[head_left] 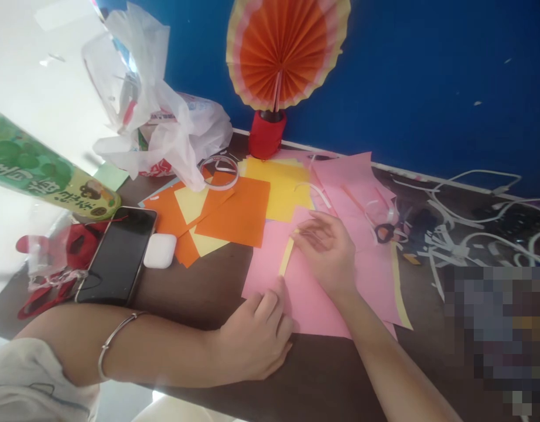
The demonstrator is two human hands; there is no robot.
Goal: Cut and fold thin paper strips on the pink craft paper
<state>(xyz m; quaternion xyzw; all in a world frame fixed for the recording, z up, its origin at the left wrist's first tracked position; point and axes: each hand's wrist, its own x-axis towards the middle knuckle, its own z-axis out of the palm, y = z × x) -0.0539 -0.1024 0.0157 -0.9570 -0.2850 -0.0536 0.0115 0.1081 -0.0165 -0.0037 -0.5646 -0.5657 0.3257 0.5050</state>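
L arm, yel strip, Chinese-txt can

A narrow yellow strip slants straight over the pink paper, its far end leaning right.

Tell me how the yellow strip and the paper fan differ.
The yellow strip is narrow and straight; the paper fan is broad, round and pleated. The strip is plain yellow; the fan has orange, pink and yellow bands. The right hand holds the strip; the fan stands in a red holder. Both show yellow.
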